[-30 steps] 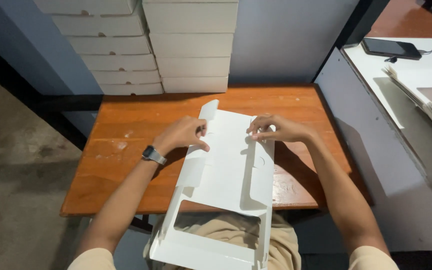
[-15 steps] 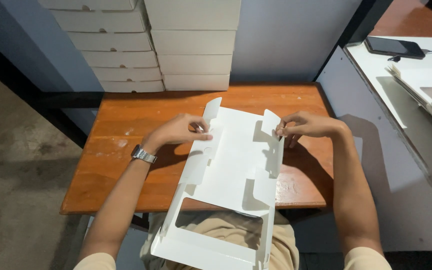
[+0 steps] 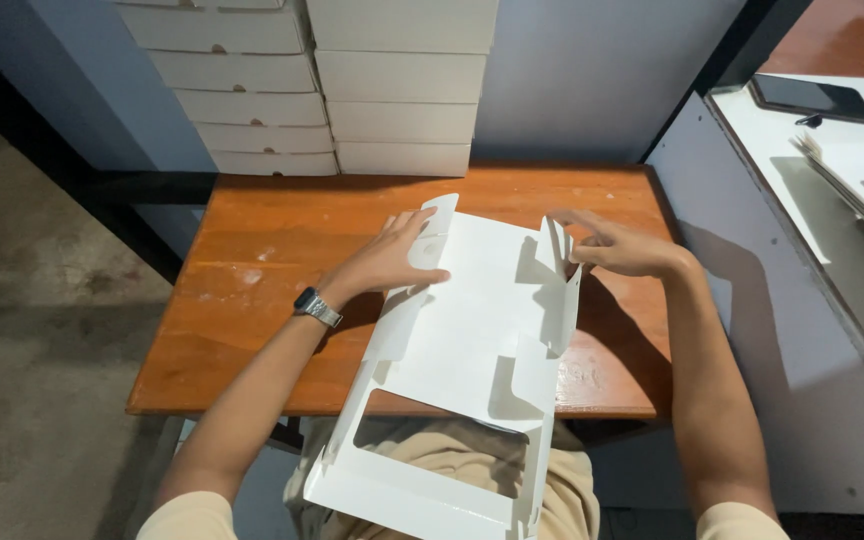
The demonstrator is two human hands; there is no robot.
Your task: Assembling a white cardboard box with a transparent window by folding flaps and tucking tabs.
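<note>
A flat white cardboard box blank [image 3: 472,320] with a cut-out window lies across the front edge of an orange-brown wooden table [image 3: 262,250] and hangs over my lap. My left hand [image 3: 392,258], with a watch on its wrist, presses on the blank's left side by a raised corner tab. My right hand [image 3: 617,245] holds the right side flap, which stands upright. The left flap lies lower, partly lifted.
Two stacks of folded white boxes [image 3: 402,80] stand at the table's back against a grey wall. To the right is a white surface with a dark phone [image 3: 810,97] and papers. Concrete floor lies to the left.
My right hand has moved outward to the right edge and lifted the right flap upright. My left hand stayed on the left side and shifted slightly.
</note>
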